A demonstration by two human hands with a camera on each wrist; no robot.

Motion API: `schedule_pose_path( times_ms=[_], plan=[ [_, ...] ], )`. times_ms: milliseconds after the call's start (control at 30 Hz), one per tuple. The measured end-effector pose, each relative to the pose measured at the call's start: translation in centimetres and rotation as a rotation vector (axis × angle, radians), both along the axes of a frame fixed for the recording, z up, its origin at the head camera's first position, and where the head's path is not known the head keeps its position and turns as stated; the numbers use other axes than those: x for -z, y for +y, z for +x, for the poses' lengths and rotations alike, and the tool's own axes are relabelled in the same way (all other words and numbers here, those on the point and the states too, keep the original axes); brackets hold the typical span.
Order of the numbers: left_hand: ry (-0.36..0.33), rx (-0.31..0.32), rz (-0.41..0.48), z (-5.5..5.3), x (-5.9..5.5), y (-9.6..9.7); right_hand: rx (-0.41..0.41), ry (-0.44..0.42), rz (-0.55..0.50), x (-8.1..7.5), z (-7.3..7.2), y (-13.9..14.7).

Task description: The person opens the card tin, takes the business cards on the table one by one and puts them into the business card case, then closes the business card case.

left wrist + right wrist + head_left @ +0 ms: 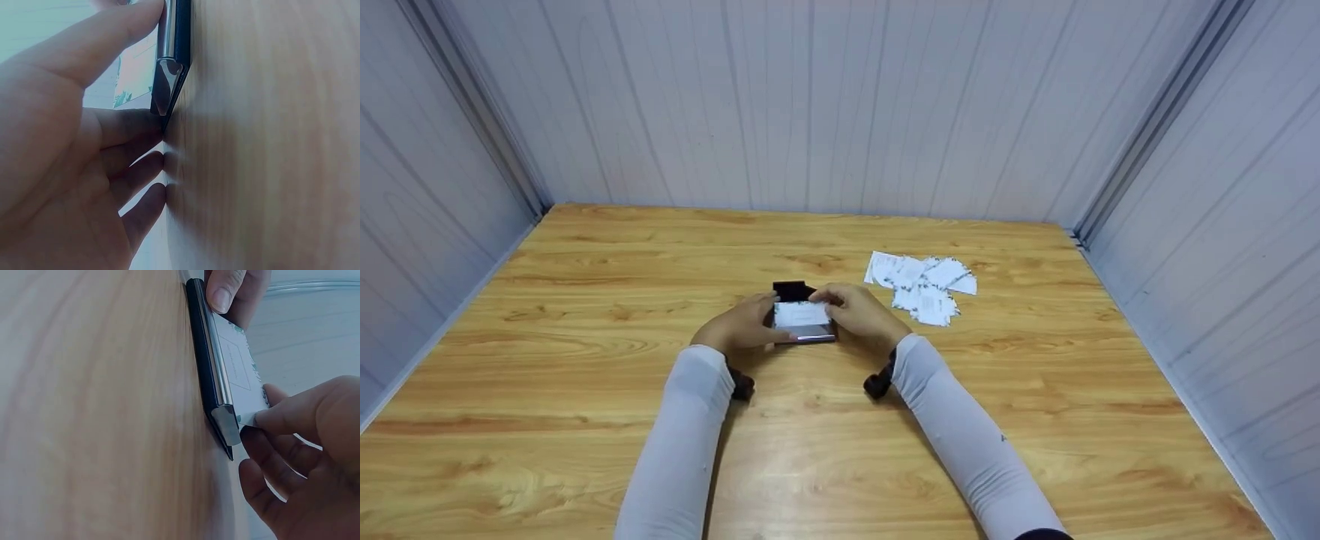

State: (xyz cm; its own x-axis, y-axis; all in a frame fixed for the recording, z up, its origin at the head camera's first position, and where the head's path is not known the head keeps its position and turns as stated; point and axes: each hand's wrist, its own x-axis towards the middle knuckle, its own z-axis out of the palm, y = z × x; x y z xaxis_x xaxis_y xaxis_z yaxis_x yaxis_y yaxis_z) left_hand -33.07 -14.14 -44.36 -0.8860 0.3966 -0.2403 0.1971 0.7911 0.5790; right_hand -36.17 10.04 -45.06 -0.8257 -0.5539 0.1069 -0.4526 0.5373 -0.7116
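Note:
A dark card case (810, 339) with a shiny metal front edge lies on the table, its black lid (789, 290) standing open on the far side. My left hand (741, 324) holds the case by its left end, thumb on the metal edge and fingers along the side. Between thumb and fingertips my right hand (866, 311) pinches the right end of a white card (239, 371) printed with a frame and green leaves. That card sits over the case, its near long side against the metal edge in the right wrist view.
Several white cards (924, 283) with leafy borders lie spread and overlapping on the wooden table (810, 450), beyond and right of my right hand. Pale panelled walls (840, 105) enclose the table at the back and both sides.

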Motion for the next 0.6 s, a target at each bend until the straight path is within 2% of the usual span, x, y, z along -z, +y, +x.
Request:
schedule_pose_path(
  times_ms=[200,433,600],
  plan=[
    [-0.003,0.003,-0.001,0.08,0.01,-0.03,-0.015,0.014,0.016,0.10,0.06,0.06],
    [-0.001,0.023,-0.002,0.13,0.07,-0.11,-0.064,0.005,0.085,0.20,0.21,0.15],
    [0.002,0.026,0.002,0.17,-0.04,-0.16,-0.099,0.042,0.127,0.05,0.30,0.08]
  ],
)
